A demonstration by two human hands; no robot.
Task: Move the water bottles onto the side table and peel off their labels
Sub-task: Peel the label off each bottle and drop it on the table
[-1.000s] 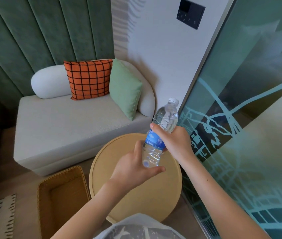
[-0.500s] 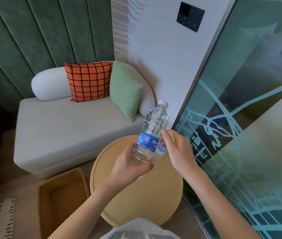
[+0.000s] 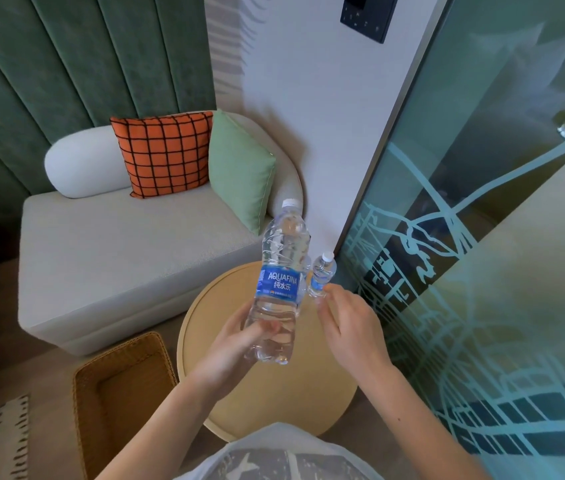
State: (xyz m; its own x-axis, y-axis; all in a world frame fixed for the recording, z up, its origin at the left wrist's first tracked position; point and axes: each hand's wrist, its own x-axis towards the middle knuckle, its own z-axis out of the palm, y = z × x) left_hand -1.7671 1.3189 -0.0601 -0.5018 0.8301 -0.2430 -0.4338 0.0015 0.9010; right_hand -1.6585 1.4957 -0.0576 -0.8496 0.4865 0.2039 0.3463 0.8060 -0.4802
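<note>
A clear water bottle point(image 3: 283, 244) with a white cap and a blue Aquafina label point(image 3: 278, 284) is upright, slightly tilted, above the round wooden side table point(image 3: 308, 403). My left hand point(image 3: 236, 348) grips its lower part from the left. My right hand point(image 3: 347, 327) hovers just to the right with fingers apart and nothing in it. Its fingertips are close to the base of a second bottle point(image 3: 322, 271), which stands on the table's far edge and also has a blue label.
A wicker basket point(image 3: 118, 386) stands on the floor left of the table. Behind it is a pale sofa point(image 3: 118, 258) with an orange checked cushion point(image 3: 167, 154) and a green cushion point(image 3: 239, 171). A patterned glass partition point(image 3: 482, 289) runs along the right.
My right hand has let go of the bottle's label area and drawn back to the right. My left hand has lifted the bottle and turned its label towards me. The second bottle now shows behind.
</note>
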